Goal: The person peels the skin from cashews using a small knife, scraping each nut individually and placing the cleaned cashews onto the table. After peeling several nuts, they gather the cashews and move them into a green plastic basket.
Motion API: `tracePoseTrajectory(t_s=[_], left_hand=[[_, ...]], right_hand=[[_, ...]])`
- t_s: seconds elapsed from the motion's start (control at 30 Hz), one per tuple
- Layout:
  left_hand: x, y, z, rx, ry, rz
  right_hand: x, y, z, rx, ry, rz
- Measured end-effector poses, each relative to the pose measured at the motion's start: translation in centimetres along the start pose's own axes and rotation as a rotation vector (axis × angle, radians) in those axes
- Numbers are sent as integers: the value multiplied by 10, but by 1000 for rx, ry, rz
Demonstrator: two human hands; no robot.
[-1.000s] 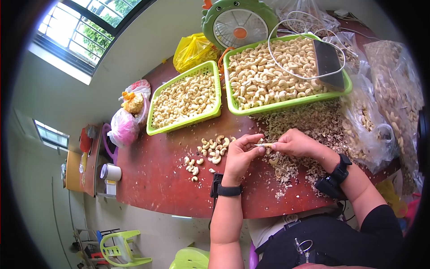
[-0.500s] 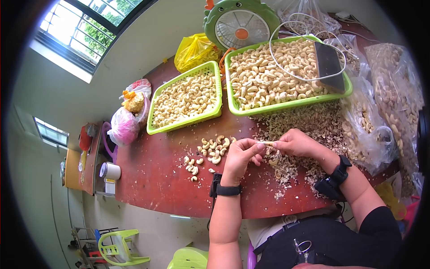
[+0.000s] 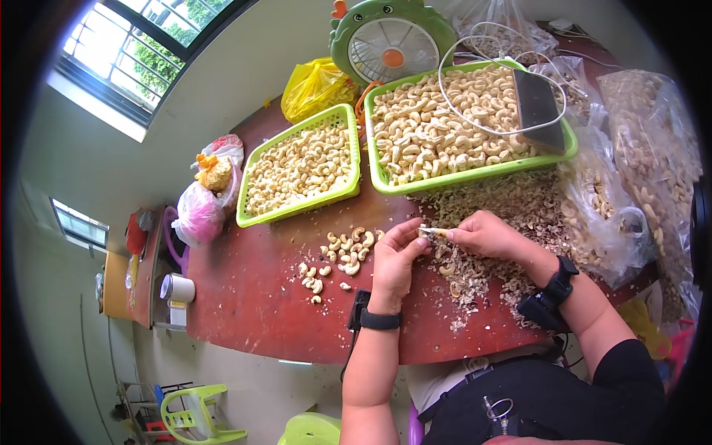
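My right hand (image 3: 486,234) is closed around a small knife (image 3: 439,232) with a pale handle. Its short blade points at the fingertips of my left hand (image 3: 394,259), which pinch a cashew (image 3: 422,229) that is mostly covered by the fingers. Blade and nut appear to touch. Left of my left hand, a loose group of cashews (image 3: 348,248) lies on the red table (image 3: 252,297). Beneath and behind my right hand spreads a heap of brown skin flakes (image 3: 512,200).
Two green baskets, a smaller one (image 3: 259,220) and a larger one (image 3: 475,170), hold cashews. A phone (image 3: 540,111) with a white cable rests on the larger. Behind stand a green fan (image 3: 393,44) and a yellow bag (image 3: 315,89). Clear plastic bags (image 3: 645,163) line the right side.
The knife has drawn slightly back from my left fingers, so its blade shows more. My left fingers have lifted and spread a little around the cashew. The view has shifted slightly.
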State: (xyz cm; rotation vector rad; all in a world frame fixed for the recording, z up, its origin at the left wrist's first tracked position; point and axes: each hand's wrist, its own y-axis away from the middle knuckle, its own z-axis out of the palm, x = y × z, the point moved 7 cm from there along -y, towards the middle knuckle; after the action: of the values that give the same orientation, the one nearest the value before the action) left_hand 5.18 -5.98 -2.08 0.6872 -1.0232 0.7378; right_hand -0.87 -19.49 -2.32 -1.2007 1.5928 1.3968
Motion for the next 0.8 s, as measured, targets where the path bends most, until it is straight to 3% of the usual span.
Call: tracePoseTrajectory(t_s=[0.57,0.63,0.8], left_hand=[[4,3,7,-5,123,82],[1,4,9,-14,177,-7],[0,4,9,-29,257,-22]], right_hand=[[-2,-1,-3,4,-123,-17],[-5,0,-1,-16,-138,-20],[-6,-1,3,-57,-124,-66]])
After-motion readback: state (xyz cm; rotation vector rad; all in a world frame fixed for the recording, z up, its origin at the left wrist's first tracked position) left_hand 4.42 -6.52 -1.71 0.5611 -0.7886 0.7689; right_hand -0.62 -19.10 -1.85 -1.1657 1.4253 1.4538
